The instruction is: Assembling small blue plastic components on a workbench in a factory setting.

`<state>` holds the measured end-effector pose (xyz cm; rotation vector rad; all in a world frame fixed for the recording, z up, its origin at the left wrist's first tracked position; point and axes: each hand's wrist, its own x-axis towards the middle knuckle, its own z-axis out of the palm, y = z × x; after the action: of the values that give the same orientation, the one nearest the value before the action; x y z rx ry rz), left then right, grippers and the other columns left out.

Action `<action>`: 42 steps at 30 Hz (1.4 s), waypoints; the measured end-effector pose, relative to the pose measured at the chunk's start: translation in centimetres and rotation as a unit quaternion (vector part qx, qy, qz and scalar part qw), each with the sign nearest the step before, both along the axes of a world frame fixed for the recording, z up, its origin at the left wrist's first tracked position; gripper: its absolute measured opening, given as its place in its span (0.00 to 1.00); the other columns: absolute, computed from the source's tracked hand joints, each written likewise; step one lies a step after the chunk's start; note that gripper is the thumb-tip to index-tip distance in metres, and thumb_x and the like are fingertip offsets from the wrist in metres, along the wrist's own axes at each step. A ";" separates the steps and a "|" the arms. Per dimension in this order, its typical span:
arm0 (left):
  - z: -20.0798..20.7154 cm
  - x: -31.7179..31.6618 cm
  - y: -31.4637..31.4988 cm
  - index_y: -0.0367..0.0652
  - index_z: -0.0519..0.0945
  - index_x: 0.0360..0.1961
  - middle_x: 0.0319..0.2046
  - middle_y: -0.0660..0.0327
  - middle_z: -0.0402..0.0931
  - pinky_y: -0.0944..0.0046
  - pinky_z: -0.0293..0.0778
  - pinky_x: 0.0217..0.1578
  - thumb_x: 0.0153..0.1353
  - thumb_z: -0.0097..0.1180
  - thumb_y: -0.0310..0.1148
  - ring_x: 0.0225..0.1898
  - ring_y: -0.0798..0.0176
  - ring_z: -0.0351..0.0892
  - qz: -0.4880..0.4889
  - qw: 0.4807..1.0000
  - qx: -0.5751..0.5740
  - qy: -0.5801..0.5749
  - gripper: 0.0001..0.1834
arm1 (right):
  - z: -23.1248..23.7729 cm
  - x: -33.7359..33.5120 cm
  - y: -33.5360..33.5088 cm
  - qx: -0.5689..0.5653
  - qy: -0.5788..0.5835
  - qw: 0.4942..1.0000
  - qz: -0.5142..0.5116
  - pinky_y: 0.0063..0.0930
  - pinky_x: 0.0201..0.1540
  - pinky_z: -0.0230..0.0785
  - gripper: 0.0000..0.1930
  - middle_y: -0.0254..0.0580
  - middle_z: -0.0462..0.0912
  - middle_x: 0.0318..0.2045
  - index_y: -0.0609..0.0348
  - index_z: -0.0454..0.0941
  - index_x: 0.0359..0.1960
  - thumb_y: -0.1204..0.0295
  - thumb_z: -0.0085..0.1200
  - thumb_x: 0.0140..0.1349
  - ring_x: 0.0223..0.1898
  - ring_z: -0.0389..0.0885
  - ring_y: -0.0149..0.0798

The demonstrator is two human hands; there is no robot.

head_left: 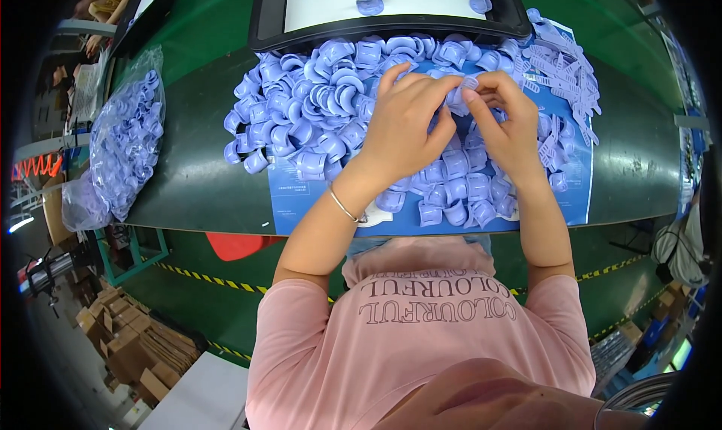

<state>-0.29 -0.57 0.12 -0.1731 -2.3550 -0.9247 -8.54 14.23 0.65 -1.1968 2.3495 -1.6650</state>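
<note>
A small curved lavender plastic piece (456, 93) is between my two hands, over the heap on the bench. My left hand (402, 125) has its index finger on the piece from the left, thumb bent below. My right hand (509, 118) pinches the piece from the right with thumb and fingertips. The fingers partly cover it, so its details are hidden. Around and under both hands lies a wide heap of similar curved pieces (301, 103). Flat, slotted lavender straps (564, 69) are piled to the right of my right hand.
Beyond the heap stands a black-rimmed tray (259, 16) with a white bottom, holding two lavender pieces. A clear plastic bag (128, 148) full of pieces lies at the bench's left end. Blue printed sheeting (289, 204) lies under the heap. A red stool (237, 244) shows below the bench edge.
</note>
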 end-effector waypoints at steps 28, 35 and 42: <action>-0.8 0.0 0.7 0.43 0.79 0.44 0.24 0.59 0.80 0.50 0.62 0.55 0.56 0.57 0.29 0.28 0.58 0.80 0.030 0.997 0.070 -0.005 0.13 | 0.8 0.1 -0.2 0.027 0.229 0.968 -0.097 0.30 0.44 0.69 0.14 0.41 0.78 0.43 0.59 0.79 0.36 0.75 0.67 0.46 0.44 0.76 0.42; -1.0 0.0 0.7 0.42 0.79 0.44 0.23 0.58 0.79 0.51 0.62 0.55 0.54 0.58 0.28 0.27 0.58 0.80 0.035 0.997 0.063 0.000 0.14 | 0.3 -0.2 -0.1 0.074 0.277 0.954 -0.085 0.34 0.53 0.61 0.10 0.33 0.81 0.40 0.54 0.82 0.35 0.73 0.63 0.49 0.46 0.76 0.39; -1.2 -0.2 0.1 0.43 0.78 0.47 0.25 0.58 0.79 0.52 0.62 0.56 0.55 0.57 0.28 0.28 0.58 0.79 0.052 0.996 0.070 -0.016 0.17 | 0.8 0.2 0.0 0.085 0.317 0.943 -0.053 0.39 0.56 0.56 0.07 0.26 0.81 0.34 0.50 0.81 0.32 0.71 0.62 0.50 0.43 0.76 0.34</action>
<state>-0.48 -0.50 -1.04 0.0208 -2.2931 -1.0441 -8.34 14.18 1.46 -1.8070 2.8764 -1.1726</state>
